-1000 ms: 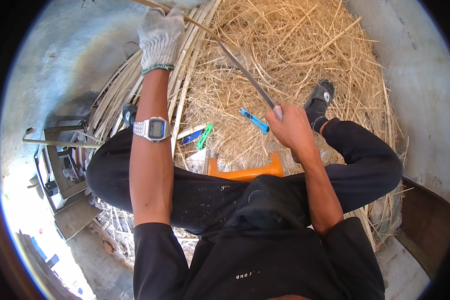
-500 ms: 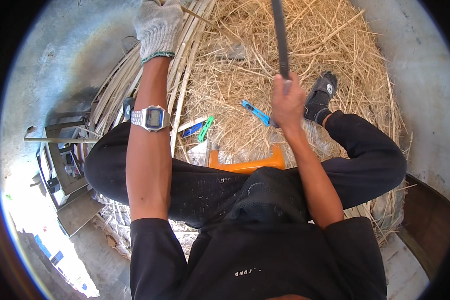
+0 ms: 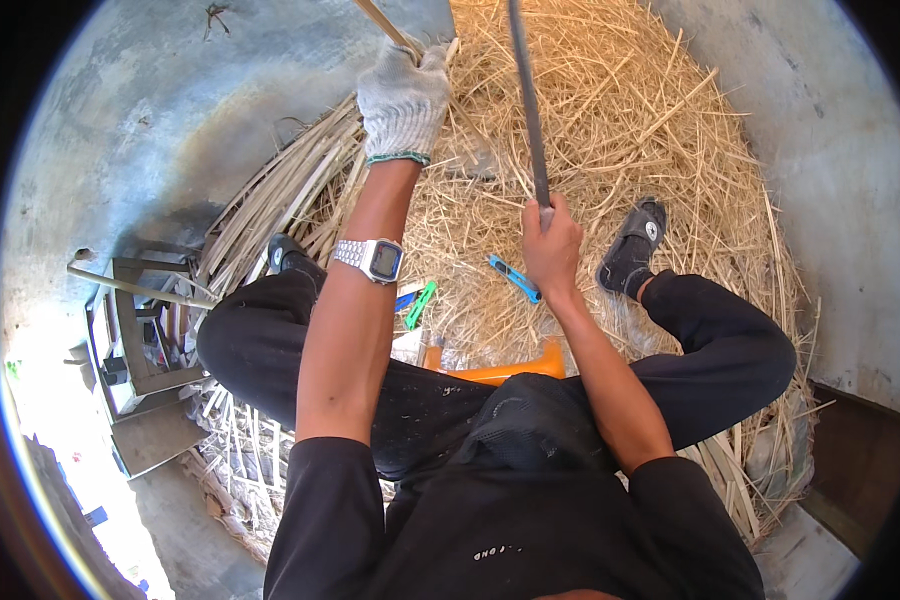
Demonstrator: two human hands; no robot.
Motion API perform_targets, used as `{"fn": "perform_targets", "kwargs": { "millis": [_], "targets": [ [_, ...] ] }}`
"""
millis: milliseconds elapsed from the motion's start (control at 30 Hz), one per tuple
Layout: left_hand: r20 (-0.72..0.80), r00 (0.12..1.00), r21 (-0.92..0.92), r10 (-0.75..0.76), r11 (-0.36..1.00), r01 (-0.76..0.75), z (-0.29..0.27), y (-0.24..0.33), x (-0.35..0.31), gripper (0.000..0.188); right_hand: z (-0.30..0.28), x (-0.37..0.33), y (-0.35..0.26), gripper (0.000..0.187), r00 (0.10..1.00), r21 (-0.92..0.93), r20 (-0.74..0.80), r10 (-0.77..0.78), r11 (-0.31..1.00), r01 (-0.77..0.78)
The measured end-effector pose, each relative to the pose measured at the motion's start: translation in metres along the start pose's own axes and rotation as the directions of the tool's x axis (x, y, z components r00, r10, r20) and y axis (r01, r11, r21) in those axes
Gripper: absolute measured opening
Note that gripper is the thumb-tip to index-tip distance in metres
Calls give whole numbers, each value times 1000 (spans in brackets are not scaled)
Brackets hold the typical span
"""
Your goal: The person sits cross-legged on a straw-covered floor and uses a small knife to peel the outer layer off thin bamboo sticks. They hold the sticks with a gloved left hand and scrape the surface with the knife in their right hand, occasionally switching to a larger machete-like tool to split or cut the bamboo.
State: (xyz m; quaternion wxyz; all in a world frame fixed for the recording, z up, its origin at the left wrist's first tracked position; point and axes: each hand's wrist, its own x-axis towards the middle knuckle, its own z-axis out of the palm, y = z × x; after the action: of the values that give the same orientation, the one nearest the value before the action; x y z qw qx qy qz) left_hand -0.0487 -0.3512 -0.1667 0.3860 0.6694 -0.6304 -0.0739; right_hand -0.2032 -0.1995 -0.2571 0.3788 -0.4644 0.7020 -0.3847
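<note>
Smooth grey walls [image 3: 815,150] curve in at both sides, bounding the yellow-brown heap of loose straw [image 3: 610,120] that spreads between and beyond the person's bent, black-trousered legs; the two hands are well apart, with straw filling the gap between them. The left hand [image 3: 402,105], in an off-white knitted glove with a green cuff, reaches far forward, its fingers closed around a narrow tan wooden strip [image 3: 385,24] near the top edge. The bare right hand [image 3: 553,250] sits lower, elbow bent, in a fist around the near end of a long, narrow, dark grey metal tool [image 3: 530,110] pointing away from the body. Strip and tool both run out past the top edge, and the left fingertips are hard to make out. A light-blue, slim plastic cutter [image 3: 515,279] lies near the right hand; an orange, curved plastic piece [image 3: 510,372] is partly hidden by the lap.
</note>
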Motion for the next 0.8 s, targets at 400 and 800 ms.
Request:
{"fn": "perform_targets", "kwargs": {
  "millis": [400, 800],
  "targets": [
    [6, 1000, -54, 1, 999, -1, 3, 13, -1, 26, 40, 16, 140, 41, 910, -130, 264, 321, 946, -296],
    [42, 999, -17, -18, 1000, 18, -10, -15, 1, 35, 19, -1, 88, 22, 980, 111, 134, 144, 981, -160]
  ]
}}
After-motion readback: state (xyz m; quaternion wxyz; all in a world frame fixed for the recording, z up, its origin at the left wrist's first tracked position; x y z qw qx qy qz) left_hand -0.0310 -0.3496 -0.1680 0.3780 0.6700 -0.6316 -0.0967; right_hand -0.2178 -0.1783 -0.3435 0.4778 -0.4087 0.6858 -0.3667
